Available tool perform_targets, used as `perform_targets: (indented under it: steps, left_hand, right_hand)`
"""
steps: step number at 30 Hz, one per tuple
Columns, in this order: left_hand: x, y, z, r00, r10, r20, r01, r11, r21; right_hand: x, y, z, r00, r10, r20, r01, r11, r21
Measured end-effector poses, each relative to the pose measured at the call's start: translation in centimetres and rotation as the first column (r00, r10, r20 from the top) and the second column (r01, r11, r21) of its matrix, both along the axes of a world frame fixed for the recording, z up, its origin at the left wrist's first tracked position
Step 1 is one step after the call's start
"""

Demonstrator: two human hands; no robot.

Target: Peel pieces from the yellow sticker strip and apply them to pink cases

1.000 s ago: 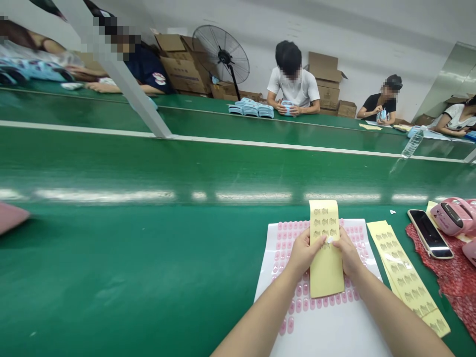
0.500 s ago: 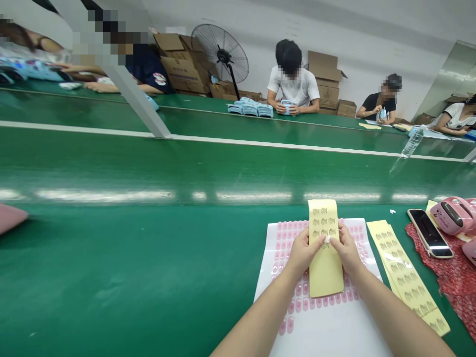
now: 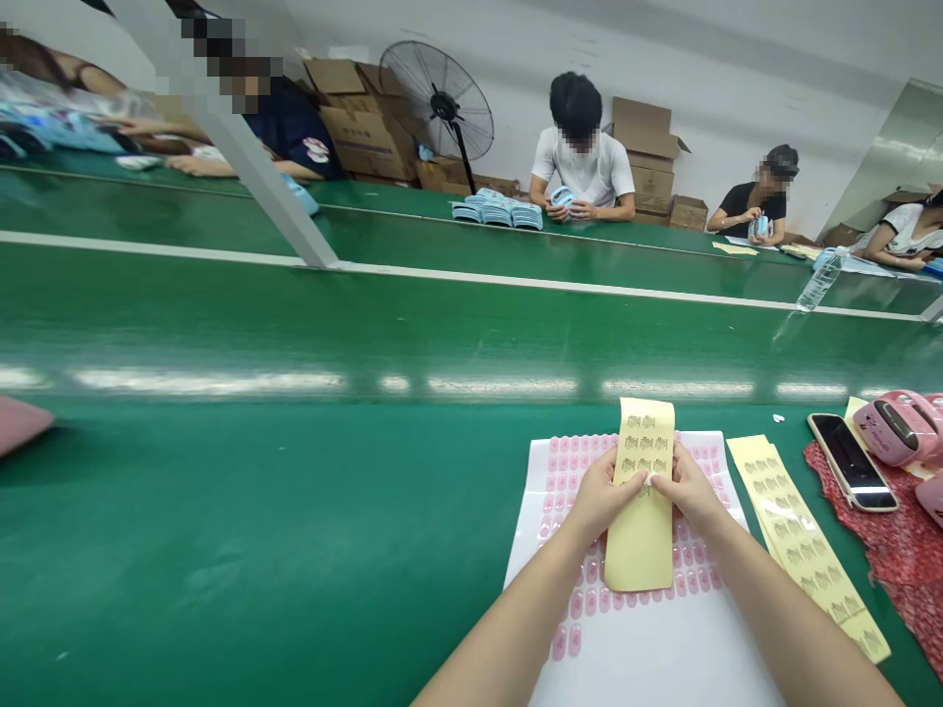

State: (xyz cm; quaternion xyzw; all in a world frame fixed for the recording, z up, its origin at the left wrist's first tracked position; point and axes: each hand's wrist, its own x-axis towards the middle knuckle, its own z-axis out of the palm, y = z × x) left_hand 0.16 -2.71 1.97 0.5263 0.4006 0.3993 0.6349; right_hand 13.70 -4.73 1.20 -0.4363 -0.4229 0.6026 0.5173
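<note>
A yellow label strip [image 3: 639,550] with small printed labels on its upper part is held above a white sheet [image 3: 648,653] bearing rows of pink oval stickers [image 3: 575,641]. My left hand [image 3: 604,496] grips the strip's left edge, thumb on its face. On the right edge, my right hand [image 3: 689,488] is closed round it too. The two thumbs nearly meet at a small white piece [image 3: 649,480] near the lowest printed labels. More yellow label strips [image 3: 803,540] lie on the green table to the right of the sheet.
At the right are a phone [image 3: 853,462], a red mesh cloth [image 3: 895,540] and pink cases [image 3: 895,427]. A pink object [image 3: 22,427] shows at the left edge. Across the table, several people work near blue items [image 3: 497,209], a bottle [image 3: 819,282] and a fan [image 3: 442,103].
The yellow strip has tilted slightly, its top leaning right and its bottom shifting left. Both hands keep hold of it.
</note>
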Motion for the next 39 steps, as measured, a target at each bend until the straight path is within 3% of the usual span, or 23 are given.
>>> perform_targets:
  steps: [14, 28, 39]
  left_hand:
    - [0.1, -0.1, 0.2, 1.0, 0.004, -0.001, -0.004, 1.0, 0.013]
    - [0.1, -0.3, 0.6, 0.999, -0.021, 0.05, 0.023, 0.999, -0.024]
    - [0.1, -0.2, 0.3, 1.0, -0.013, 0.024, 0.013, 1.0, -0.018]
  right_hand:
    - [0.3, 0.1, 0.0, 0.999, 0.053, 0.01, -0.053, 0.998, 0.03]
    - [0.0, -0.2, 1.0, 0.997, -0.042, -0.067, 0.04, 0.999, -0.033]
    - [0.0, 0.1, -0.5, 0.998, -0.036, -0.043, 0.038, 0.998, 0.05]
